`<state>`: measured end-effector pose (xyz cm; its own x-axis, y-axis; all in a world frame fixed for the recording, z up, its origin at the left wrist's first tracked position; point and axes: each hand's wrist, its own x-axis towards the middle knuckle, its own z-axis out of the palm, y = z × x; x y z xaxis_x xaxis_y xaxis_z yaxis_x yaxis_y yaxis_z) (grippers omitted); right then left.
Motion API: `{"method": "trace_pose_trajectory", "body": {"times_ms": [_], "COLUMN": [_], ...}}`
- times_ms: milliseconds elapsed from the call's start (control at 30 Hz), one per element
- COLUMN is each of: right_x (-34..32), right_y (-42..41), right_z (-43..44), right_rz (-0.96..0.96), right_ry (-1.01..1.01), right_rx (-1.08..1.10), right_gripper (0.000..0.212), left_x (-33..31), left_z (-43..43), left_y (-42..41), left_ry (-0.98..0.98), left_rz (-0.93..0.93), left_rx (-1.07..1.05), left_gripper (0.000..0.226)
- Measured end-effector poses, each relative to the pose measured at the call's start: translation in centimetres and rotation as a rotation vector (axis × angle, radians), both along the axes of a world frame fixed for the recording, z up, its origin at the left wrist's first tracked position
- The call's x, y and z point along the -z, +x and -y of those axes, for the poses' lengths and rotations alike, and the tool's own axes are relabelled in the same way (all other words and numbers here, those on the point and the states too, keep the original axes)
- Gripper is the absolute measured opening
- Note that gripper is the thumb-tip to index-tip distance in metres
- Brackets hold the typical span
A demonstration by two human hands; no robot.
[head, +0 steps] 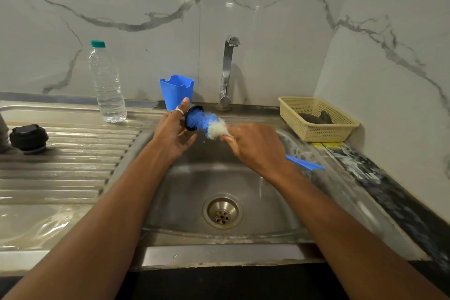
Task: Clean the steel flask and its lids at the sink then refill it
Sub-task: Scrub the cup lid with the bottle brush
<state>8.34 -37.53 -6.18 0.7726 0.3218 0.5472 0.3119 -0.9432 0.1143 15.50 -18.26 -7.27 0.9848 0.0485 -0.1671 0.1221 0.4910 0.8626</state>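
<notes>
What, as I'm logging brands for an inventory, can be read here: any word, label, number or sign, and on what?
No text can be read anywhere in this picture.
Clear plastic bottle with green cap: no label.
Blue plastic cup: plain.
Small black round lid in the left hand, blue-and-white bristle brush in the right hand: blurred, nothing legible.
Black screw lid on the draining board: any embossing too small to tell.

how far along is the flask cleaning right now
Midway. One black stopper already sits on the drainboard, possibly washed. The left hand holds a dark lid while the right hand scrubs it with the brush. Refilling is left: the water bottle stands capped.
</notes>
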Motion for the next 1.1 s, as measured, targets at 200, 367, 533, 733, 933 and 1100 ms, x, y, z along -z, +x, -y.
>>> {"method": "trace_pose_trajectory", "body": {"times_ms": [200,367,533,733,933,1100], "right_x": [-0.3,0.5,-1.1,0.1,0.3,-1.6], "right_y": [-0.5,0.2,-1.0,-0.3,0.5,-1.0], "right_z": [-1.3,-0.5,-2.1,-1.3,-0.9,-1.4], "right_rz": [-0.467,0.148,-0.783,-0.08,0.225,-0.938], "right_ry": [0.634,-0.111,0.996,0.08,-0.086,1.015], "right_rx": [-0.021,0.005,-0.038,0.08,0.052,-0.03], "right_gripper": [0.036,0.039,0.034,0.033,0.037,0.035], "left_x": [-0.3,-0.2,0.2,0.4,1.0,0.8], "left_z": [0.1,0.0,0.2,0.0,-0.6,-0.1], "left_y": [-0.4,-0.1,0.3,0.9,1.6,1.8], "left_ry": [-0.07,-0.036,-0.033,-0.038,-0.126,-0.106], "left_rz": [0.002,0.035,0.068,0.048,0.039,0.11], "left_rx": [-0.006,-0.029,-0.021,-0.019,-0.059,-0.01], "left_gripper": [0.014,0.041,0.022,0.038,0.059,0.032]}}
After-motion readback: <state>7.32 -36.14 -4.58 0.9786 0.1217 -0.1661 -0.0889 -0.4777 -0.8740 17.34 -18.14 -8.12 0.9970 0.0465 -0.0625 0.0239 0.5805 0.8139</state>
